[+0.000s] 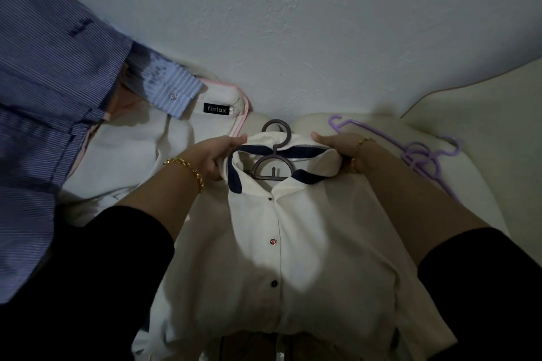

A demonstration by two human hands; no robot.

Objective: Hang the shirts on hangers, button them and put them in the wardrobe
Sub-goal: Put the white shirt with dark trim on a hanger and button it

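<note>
Fingers [236,140] gripping shirt collar [322,160], left hand [215,155], right hand [337,145]

The cream shirt [308,243] is showing plain off-white cloth, with a navy band [305,152] running along its collar. Its buttons are reading dark, except one red button [272,241] that is glinting pinkish. The hanger [274,167] in the collar is showing a dull grey-brown. The purple hangers [422,155] are showing pale lilac, and the pink hanger [242,114] a soft pastel. The striped shirt [44,97] is showing fine blue-and-white stripes, paler and wider on its cuff. The white garment [132,149] is carrying a black label [216,109] with white letters. The person is wearing black sleeves [102,272] and gold bracelets [187,170]. The wall [293,23] is looking greyish white.
</note>
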